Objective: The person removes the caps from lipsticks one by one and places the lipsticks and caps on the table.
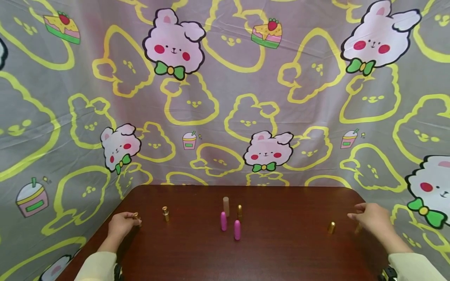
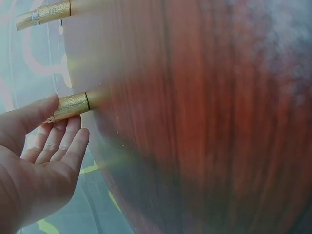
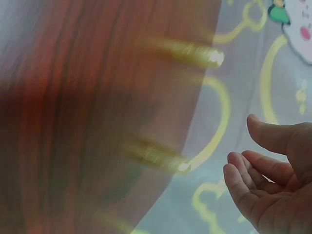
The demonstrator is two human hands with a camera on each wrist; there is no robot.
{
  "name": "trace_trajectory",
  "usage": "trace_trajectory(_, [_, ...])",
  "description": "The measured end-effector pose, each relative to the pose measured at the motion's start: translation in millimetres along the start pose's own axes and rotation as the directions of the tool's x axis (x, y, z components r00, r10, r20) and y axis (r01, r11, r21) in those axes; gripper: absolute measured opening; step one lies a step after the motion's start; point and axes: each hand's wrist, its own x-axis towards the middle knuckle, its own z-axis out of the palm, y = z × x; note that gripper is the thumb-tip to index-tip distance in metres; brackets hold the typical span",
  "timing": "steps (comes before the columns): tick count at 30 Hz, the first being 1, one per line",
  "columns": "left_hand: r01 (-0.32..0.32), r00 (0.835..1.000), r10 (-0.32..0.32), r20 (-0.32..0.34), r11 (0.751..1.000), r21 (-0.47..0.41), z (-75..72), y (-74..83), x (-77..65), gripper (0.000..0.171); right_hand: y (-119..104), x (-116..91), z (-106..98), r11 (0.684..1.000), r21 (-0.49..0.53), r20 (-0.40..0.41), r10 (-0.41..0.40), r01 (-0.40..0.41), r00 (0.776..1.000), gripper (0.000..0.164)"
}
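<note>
At the table's left side my left hand (image 1: 121,225) pinches a gold lipstick tube (image 2: 72,106) between thumb and fingers; the tube stands upright on the table. Another gold lipstick tube (image 1: 166,214) with a bright ring stands a little to its right. My right hand (image 1: 374,220) hovers by the right edge, fingers loosely bent and holding nothing in the right wrist view. Just beside and below it stands a gold lipstick cap (image 1: 358,228), partly behind the hand. A second gold cap (image 1: 331,227) stands further left, apart from the hand.
Mid-table stand two pink bullet-shaped tubes (image 1: 223,221), a beige cylinder (image 1: 226,207) and a gold bullet-shaped tube (image 1: 240,211). The dark wooden table (image 1: 281,249) has rounded far corners. A patterned cloth (image 1: 218,86) hangs behind and at both sides.
</note>
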Motion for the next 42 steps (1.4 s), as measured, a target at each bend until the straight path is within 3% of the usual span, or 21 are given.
trace_trajectory(11, [0.012,1.000,-0.012,-0.009,1.000,-0.020,-0.1,5.1,-0.2,0.021,-76,-12,19,0.972,0.122,-0.072,-0.195,0.203,0.978,0.045])
trace_trajectory(20, [0.004,0.999,-0.004,-0.032,1.000,0.001,1.4,3.0,1.6,0.022,-136,-14,56,0.936,0.233,-0.028,-0.264,0.264,0.964,0.036])
trace_trajectory(31, [-0.020,0.998,0.021,-0.059,0.999,0.031,3.9,1.5,4.5,0.023,-189,-27,98,0.885,0.365,0.004,-0.311,0.288,0.950,0.028])
trace_trajectory(35, [-0.029,0.997,0.032,-0.075,0.999,0.039,4.1,1.5,3.9,0.024,-204,-32,111,0.860,0.382,0.027,-0.377,0.339,0.926,0.025])
trace_trajectory(42, [-0.024,0.997,0.027,-0.076,0.999,0.032,4.0,1.8,3.7,0.025,-222,-39,129,0.807,0.403,0.091,-0.504,0.431,0.859,0.028])
